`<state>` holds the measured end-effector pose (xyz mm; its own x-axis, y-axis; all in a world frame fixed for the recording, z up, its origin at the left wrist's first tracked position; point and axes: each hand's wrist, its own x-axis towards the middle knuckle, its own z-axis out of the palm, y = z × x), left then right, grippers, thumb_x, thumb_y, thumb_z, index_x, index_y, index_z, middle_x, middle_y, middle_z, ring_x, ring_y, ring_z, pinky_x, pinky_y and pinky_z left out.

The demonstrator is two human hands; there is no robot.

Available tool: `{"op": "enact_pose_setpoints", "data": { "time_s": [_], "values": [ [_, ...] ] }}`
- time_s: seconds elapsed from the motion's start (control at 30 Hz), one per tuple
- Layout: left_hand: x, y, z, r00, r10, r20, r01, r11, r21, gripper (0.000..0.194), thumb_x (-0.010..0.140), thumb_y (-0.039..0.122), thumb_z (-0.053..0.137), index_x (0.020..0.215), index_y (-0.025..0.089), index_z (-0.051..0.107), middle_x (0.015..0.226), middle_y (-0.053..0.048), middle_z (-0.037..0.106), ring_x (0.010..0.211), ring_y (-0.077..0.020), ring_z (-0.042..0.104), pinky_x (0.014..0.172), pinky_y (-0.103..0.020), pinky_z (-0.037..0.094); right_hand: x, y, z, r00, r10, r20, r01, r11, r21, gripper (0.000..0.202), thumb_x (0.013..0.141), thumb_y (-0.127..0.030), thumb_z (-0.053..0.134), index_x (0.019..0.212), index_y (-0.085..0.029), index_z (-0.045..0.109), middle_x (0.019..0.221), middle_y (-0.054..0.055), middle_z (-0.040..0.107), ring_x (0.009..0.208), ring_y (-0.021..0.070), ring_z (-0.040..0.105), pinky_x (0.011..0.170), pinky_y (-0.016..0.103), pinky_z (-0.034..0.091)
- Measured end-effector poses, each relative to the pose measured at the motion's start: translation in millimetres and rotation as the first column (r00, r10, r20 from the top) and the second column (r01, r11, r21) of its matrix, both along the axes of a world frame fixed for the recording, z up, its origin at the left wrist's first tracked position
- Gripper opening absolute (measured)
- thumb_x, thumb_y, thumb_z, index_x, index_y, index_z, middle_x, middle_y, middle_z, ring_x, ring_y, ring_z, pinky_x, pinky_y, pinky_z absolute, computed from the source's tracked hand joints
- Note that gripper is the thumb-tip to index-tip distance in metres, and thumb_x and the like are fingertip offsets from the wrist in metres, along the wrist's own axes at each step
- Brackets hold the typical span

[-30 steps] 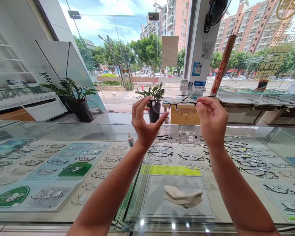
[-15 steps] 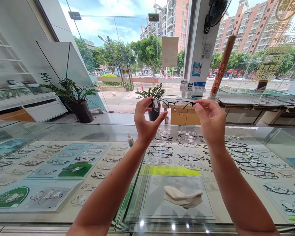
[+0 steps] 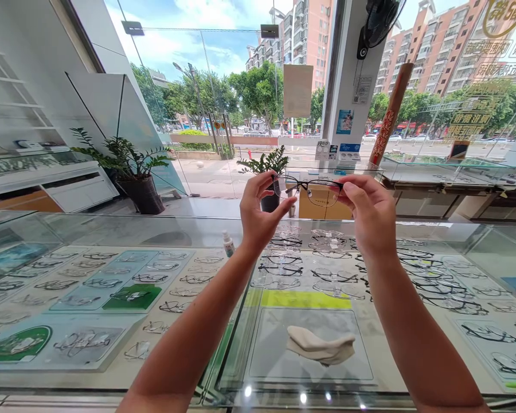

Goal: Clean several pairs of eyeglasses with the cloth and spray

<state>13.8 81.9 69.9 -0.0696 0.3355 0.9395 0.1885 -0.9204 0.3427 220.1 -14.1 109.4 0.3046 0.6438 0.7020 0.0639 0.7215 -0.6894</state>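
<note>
Carefully, I hold a pair of dark-rimmed eyeglasses [image 3: 304, 186] up in front of me, well above the glass display counter [image 3: 189, 228], with a side in each hand. My left grip [image 3: 280, 188] grasps the left end of the frame, fingers bent at its upper outer corner and the thumb spread apart from them, its tip close to the lower part of the left lens; whether that tip touches the lens I cannot tell. My right grip [image 3: 346, 189] pinches the right end between thumb and fingers. The eyeglasses are roughly level, bridge midway between my hands, the lenses clear enough to see through.

Below, a crumpled cream cloth [image 3: 320, 345] lies over a pale rectangular panel [image 3: 269, 350], just on the near side of a yellow-green strip [image 3: 305, 299]. Rows of spectacle frames [image 3: 334, 275] are laid out beyond that strip and to both sides. Near my left forearm stands a small white spray bottle [image 3: 228, 245]. Past the counter, a potted plant [image 3: 264, 163] shows behind my left hand, and a yellowish cabinet [image 3: 313, 211] behind the eyeglasses.
</note>
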Motion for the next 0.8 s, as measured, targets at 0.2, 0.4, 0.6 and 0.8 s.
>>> {"op": "enact_pose_setpoints", "data": {
  "time_s": [0.2,0.4,0.6,0.8],
  "values": [
    [3,-1,-1.4,1.0,-0.009,-0.005,0.009,1.0,-0.025,0.066,0.084,0.047,0.09,0.14,0.028,0.061,0.141,-0.013,0.07,0.13,-0.0269,0.071,0.098,-0.04,0.066,-2,-1,2.4,0.999,0.047,0.006,-0.047,0.998,-0.045,0.015,0.094,-0.038,0.064,0.101,-0.026,0.071,0.104,0.005,0.079,0.104,0.0242,0.08,0.096,0.045,0.067],
    [0,-1,-0.4,0.998,0.043,-0.046,-0.043,0.999,-0.008,0.067,0.088,0.046,0.086,0.146,0.028,0.058,0.145,-0.014,0.069,0.131,-0.0276,0.071,0.102,-0.043,0.065,3,2,1.1,0.998,0.058,0.014,-0.057,0.996,-0.068,0.014,0.094,-0.032,0.063,0.102,-0.026,0.074,0.107,0.004,0.08,0.103,0.022,0.08,0.1,0.046,0.065],
    [-8,-21,18.8,0.952,0.214,-0.221,-0.166,0.962,0.218,0.066,0.085,0.042,0.089,0.142,0.024,0.063,0.139,-0.012,0.072,0.129,-0.0287,0.07,0.109,-0.048,0.061,16,0,4.5,0.927,-0.128,0.354,0.128,0.991,0.021,0.017,0.095,-0.037,0.072,0.105,-0.026,0.08,0.111,0.005,0.081,0.11,0.0242,0.075,0.105,0.05,0.058],
    [-7,-39,27.7,0.867,0.313,-0.389,-0.175,0.92,0.351,0.068,0.088,0.038,0.086,0.149,0.027,0.058,0.145,-0.012,0.071,0.135,-0.0312,0.068,0.114,-0.051,0.057,19,-1,4.6,0.823,-0.083,0.562,0.092,0.996,0.014,0.009,0.093,-0.033,0.076,0.096,-0.026,0.081,0.11,0.005,0.081,0.109,0.0254,0.074,0.105,0.051,0.055]
  ]
}}
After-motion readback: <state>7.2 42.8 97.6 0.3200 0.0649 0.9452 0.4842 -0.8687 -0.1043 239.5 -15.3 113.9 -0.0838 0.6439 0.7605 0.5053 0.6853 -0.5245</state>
